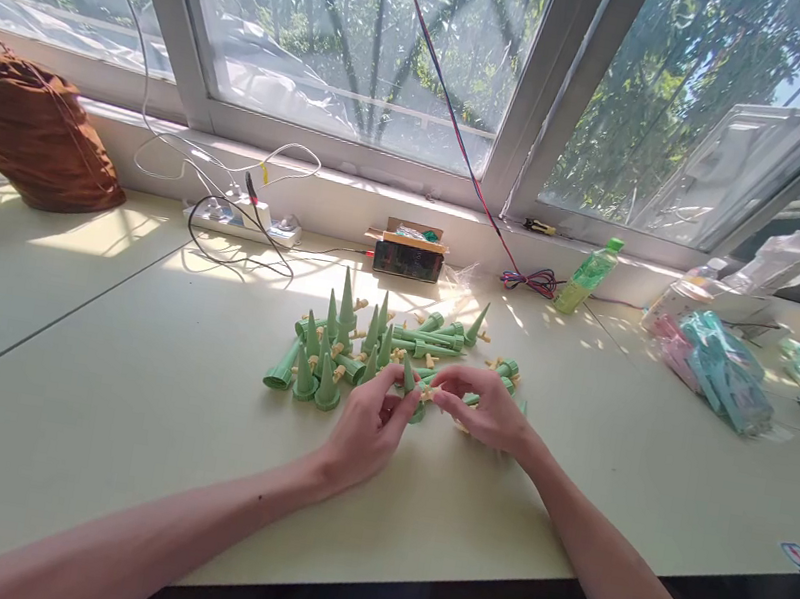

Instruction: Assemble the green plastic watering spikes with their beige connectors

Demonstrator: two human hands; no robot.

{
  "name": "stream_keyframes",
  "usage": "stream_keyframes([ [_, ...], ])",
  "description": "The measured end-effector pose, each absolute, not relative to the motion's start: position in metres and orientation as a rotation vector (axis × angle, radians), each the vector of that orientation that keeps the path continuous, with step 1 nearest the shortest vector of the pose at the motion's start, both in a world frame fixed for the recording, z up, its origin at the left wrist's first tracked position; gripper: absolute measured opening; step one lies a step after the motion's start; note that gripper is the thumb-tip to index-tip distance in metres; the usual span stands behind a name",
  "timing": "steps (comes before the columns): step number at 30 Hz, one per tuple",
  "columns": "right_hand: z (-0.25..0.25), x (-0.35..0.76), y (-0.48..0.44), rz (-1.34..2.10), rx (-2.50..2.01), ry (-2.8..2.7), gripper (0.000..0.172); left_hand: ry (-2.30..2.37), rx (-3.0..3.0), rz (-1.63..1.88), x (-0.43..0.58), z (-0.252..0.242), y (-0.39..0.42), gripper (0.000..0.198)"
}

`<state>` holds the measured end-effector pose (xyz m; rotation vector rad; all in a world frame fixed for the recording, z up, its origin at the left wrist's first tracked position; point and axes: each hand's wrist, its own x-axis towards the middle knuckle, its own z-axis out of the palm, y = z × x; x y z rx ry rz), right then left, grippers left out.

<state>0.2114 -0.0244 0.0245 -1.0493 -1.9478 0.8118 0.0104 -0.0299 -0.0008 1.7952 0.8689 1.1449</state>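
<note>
Green plastic plant watering spikes point(329, 390), with small cream valves on their sides, stand and lie in a cluster on the table. At the near side of this cluster, my left hand point(371, 422) is closed on one green watering spike point(408, 374), its point up. From the right, my right hand point(481, 409) pinches a small cream valve point(428, 395) at that spike's side. Whether the valve is fully seated in the spike I cannot tell, as fingers cover part of it. More spikes point(506, 369) lie just beyond my right hand.
Along the window wall are a brown cloth bag point(38, 136), a white power strip point(241, 222) with cables, a phone point(407, 261) leaning on a small box, a coiled wire point(532, 280) and a green bottle point(589, 277). Plastic packets point(726, 377) lie on the right.
</note>
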Motion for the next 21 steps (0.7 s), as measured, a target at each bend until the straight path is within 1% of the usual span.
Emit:
stream_keyframes([
  [6,0.0258,0.2109,-0.0259,0.809,-1.014,-1.963,0.02,0.885,1.744,1.145,0.01,-0.0044,-0.0288,0.019],
  [9,0.0263,0.2107,-0.0262,0.818,-1.001,-1.975,0.022,0.874,1.763,1.138,0.01,-0.0038,-0.0296,0.019],
  [17,0.0264,0.2123,-0.0256,0.781,-1.035,-2.043,0.037,0.854,1.823,1.121,0.0097,-0.0006,-0.0309,0.019],
  [19,0.0259,0.2122,-0.0257,0.763,-1.036,-2.052,0.036,0.857,1.808,1.128,0.0099,-0.0001,-0.0311,0.02],
  [21,0.0251,0.212,-0.0259,0.754,-1.032,-2.045,0.029,0.867,1.787,1.132,0.0101,0.0008,-0.0317,0.021],
])
